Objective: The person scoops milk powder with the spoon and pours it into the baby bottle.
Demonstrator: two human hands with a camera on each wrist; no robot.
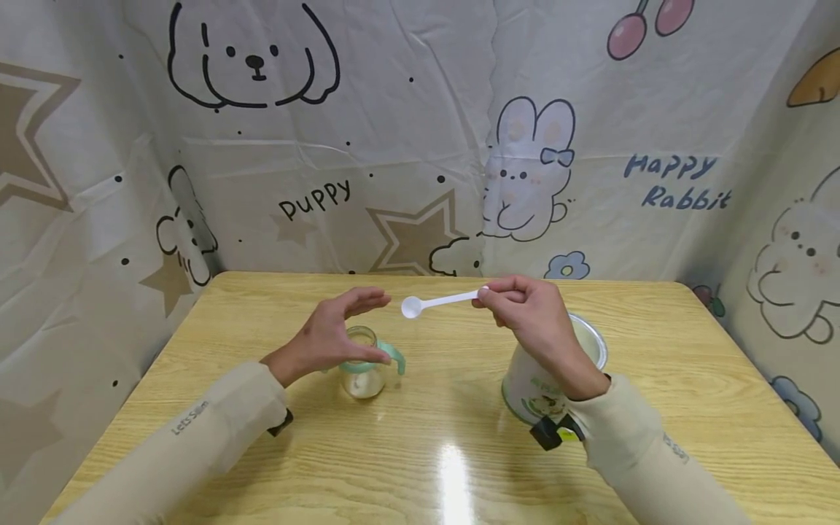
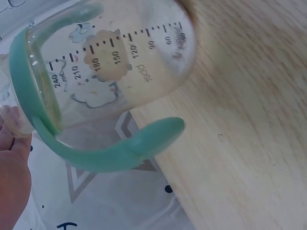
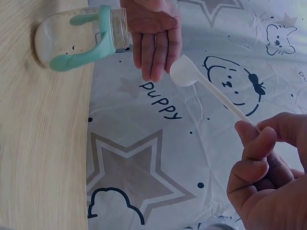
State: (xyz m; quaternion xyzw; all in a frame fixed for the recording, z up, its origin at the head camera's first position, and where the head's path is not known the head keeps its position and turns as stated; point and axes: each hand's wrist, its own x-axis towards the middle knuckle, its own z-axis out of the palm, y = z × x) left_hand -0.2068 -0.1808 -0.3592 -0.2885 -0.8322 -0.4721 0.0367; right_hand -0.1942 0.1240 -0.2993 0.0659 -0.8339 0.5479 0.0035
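My right hand [image 1: 534, 313] pinches the handle end of a white measuring scoop [image 1: 412, 307] between thumb and fingers. The scoop points left in the head view, its small bowl in the air between both hands. A clear baby bottle [image 2: 139, 62] with a mint-green collar and two handles stands uncapped on the table, pale powder at its bottom. Beside the bottle's mouth is my left hand [image 1: 331, 332], fingers extended and thumb spread apart from them. Those straight fingers also show in the right wrist view, near the scoop's bowl [image 3: 183, 72].
A white milk powder can [image 1: 518, 386] without a lid stands under my right forearm, partly hidden by it. The wooden table [image 1: 407, 452] ends at a printed cloth [image 1: 420, 131] that hangs behind it and at both sides.
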